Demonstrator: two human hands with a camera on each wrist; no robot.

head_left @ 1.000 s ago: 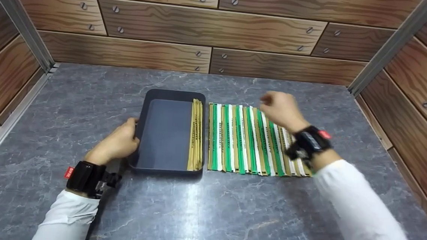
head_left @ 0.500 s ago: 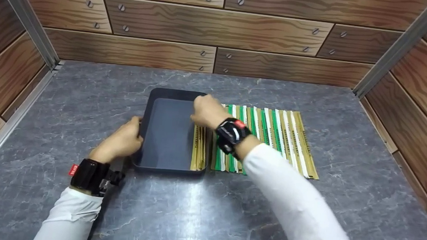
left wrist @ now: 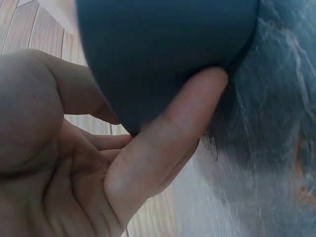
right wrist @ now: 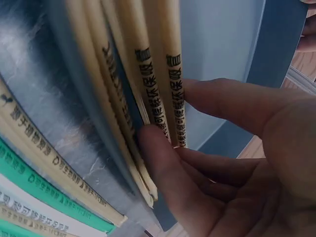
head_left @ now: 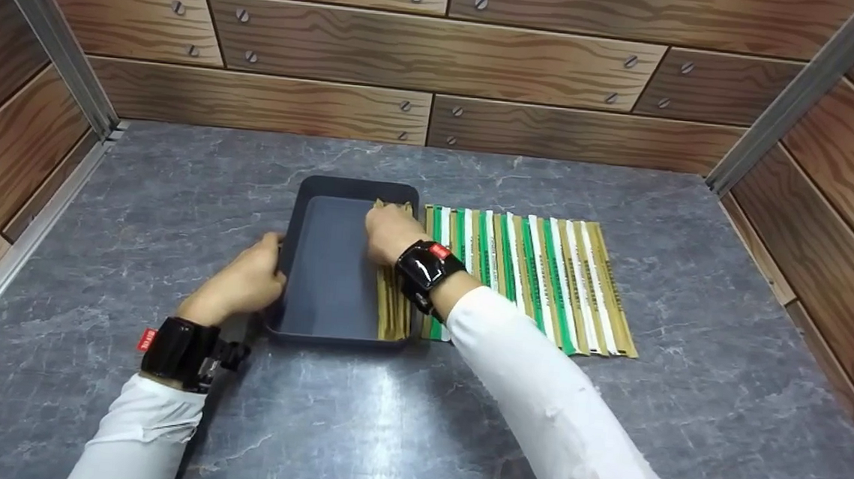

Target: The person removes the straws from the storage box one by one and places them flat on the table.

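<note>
In the head view, my left hand grips the left wall of a dark grey rectangular tray. The left wrist view shows the thumb pressed along the outside of the tray wall. My right hand reaches into the tray's right side, where several brown paper-wrapped straws lie lengthwise against the wall. In the right wrist view, the thumb and fingers pinch two brown wrapped straws with black print. More brown straws lie beside them along the tray wall.
Right of the tray lies a row of wrapped straws in green, white and brown, side by side on the grey marbled table. Wood-patterned panels close off the back and both sides.
My right hand has moved left from above the straw row, over the tray's right wall and into the tray. The left hand keeps its hold on the tray.
</note>
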